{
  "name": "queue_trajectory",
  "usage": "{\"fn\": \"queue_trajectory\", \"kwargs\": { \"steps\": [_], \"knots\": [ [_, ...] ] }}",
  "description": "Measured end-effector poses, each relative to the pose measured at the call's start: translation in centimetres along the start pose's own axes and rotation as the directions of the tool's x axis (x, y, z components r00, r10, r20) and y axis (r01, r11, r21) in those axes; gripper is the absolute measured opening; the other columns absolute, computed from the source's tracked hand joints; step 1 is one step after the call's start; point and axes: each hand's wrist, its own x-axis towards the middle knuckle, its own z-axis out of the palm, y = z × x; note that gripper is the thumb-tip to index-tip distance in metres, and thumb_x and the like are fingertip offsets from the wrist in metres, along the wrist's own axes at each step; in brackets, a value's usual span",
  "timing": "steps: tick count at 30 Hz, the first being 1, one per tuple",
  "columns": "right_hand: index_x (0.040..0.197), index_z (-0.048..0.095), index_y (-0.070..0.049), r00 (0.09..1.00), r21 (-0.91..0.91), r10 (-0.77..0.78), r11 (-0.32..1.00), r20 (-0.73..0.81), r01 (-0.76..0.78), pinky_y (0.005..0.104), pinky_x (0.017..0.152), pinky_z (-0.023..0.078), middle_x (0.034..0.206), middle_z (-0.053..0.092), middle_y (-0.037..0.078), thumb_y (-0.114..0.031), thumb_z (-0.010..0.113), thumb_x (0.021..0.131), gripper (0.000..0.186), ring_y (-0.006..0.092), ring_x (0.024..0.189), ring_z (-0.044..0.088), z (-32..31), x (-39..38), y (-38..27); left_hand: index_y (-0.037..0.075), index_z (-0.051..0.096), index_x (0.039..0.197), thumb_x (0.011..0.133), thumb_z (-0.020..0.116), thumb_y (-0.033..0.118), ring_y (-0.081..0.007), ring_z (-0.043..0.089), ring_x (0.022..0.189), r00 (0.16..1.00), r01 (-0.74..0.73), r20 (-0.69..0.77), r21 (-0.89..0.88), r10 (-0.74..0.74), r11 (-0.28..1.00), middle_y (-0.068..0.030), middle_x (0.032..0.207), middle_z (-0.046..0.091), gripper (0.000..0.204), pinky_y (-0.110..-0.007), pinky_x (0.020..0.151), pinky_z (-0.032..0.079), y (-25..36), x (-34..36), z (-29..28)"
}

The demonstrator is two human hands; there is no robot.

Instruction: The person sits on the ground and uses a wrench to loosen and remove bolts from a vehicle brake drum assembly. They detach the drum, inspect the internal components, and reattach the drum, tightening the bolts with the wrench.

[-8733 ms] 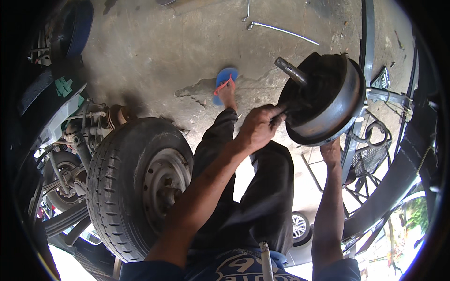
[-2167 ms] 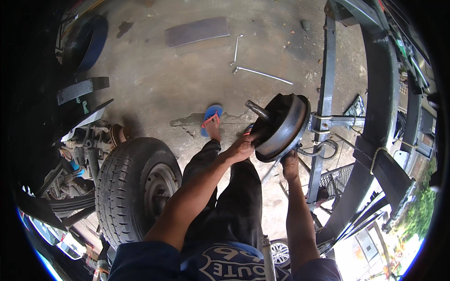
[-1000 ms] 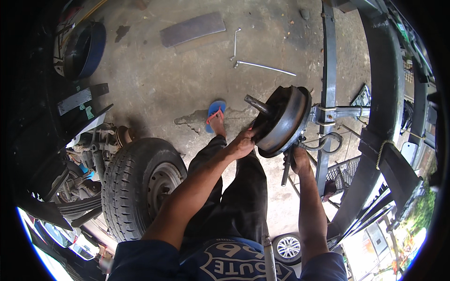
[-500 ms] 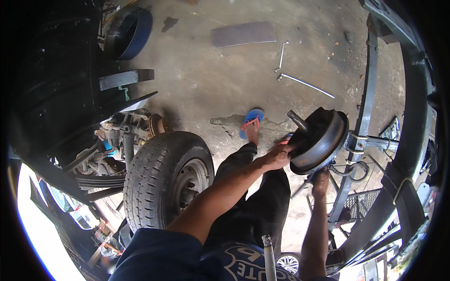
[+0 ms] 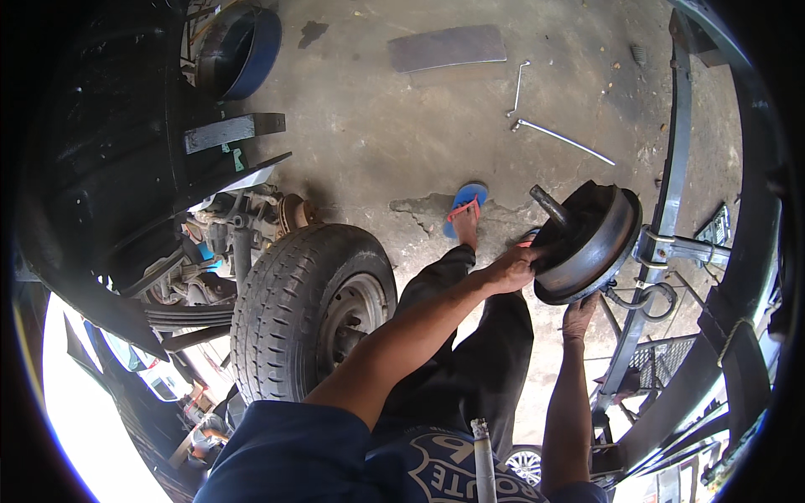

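A dark round metal wheel rim (image 5: pixel 594 256) with a short stub shaft (image 5: pixel 549 205) sticking out of its face is at the right of my body, tilted on edge. My left hand (image 5: pixel 513 270) is closed on the rim's near left edge, fingers reaching inside. Below the rim, my right hand (image 5: pixel 579 317) is raised against its underside; the rim hides most of those fingers. Whether the steel frame beside the rim also bears its weight, I cannot tell.
A tyre on a wheel (image 5: pixel 314 314) stands to my left, beside a vehicle's exposed axle and leaf springs (image 5: pixel 189 317). Two wrenches (image 5: pixel 563 142) and a flat metal plate (image 5: pixel 449 48) lie on the floor ahead. A steel frame (image 5: pixel 668 184) with a hooked ring (image 5: pixel 667 303) runs along the right.
The whole view has shifted slightly, so the scene sits farther right. My right hand has moved up under the rim; a dark object at its fingers earlier no longer shows. My left hand keeps its grip.
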Motion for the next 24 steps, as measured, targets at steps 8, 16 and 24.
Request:
{"fn": "queue_trajectory", "kwargs": {
  "steps": [8, 16, 24],
  "knots": [
    [0.141, 0.049, -0.001, 0.854, 0.44, 0.111, 0.82, 0.508, -0.367, 0.0386, 0.108, 0.042, 0.138, 0.056, 0.016, -0.023, 0.061, 0.1, 0.048, 0.0244, 0.126, 0.053, 5.9, 0.9, 5.1, 0.008, 0.048, 0.148, 0.085, 0.042, -0.01, -0.0273, 0.053, 0.134, 0.995, 0.094, 0.043, 0.028, -0.095, 0.995, -0.0192, 0.145, 0.055, 0.066, -0.034, 0.115, 0.038, 1.6, -0.7, -0.9],
    [0.132, 0.052, 0.003, 0.945, 0.133, 0.271, 0.946, 0.181, -0.297, 0.0391, 0.084, 0.05, 0.107, 0.066, 0.018, -0.026, 0.059, 0.101, 0.043, 0.0277, 0.094, 0.064, 2.3, -11.4, -7.8, 0.009, 0.044, 0.152, 0.075, 0.038, -0.008, -0.0151, 0.06, 0.077, 0.951, 0.279, 0.099, 0.124, -0.292, 0.952, -0.0117, 0.125, 0.067, 0.079, -0.029, 0.072, 0.053, 1.5, -0.4, -1.4],
    [0.125, 0.054, 0.012, 0.795, 0.729, 0.496, 0.39, 0.349, -0.563, 0.0276, 0.051, 0.049, 0.066, 0.044, -0.004, -0.032, 0.059, 0.101, 0.05, 0.0058, 0.051, 0.042, -9.2, -5.4, -26.2, 0.012, 0.049, 0.149, 0.082, 0.034, -0.011, -0.0082, 0.042, 0.06, 0.869, 0.493, 0.152, -0.189, -0.471, 0.849, 0.0013, 0.087, 0.06, 0.073, -0.025, 0.058, 0.044, 3.3, -0.3, -1.3]
  ]
}}
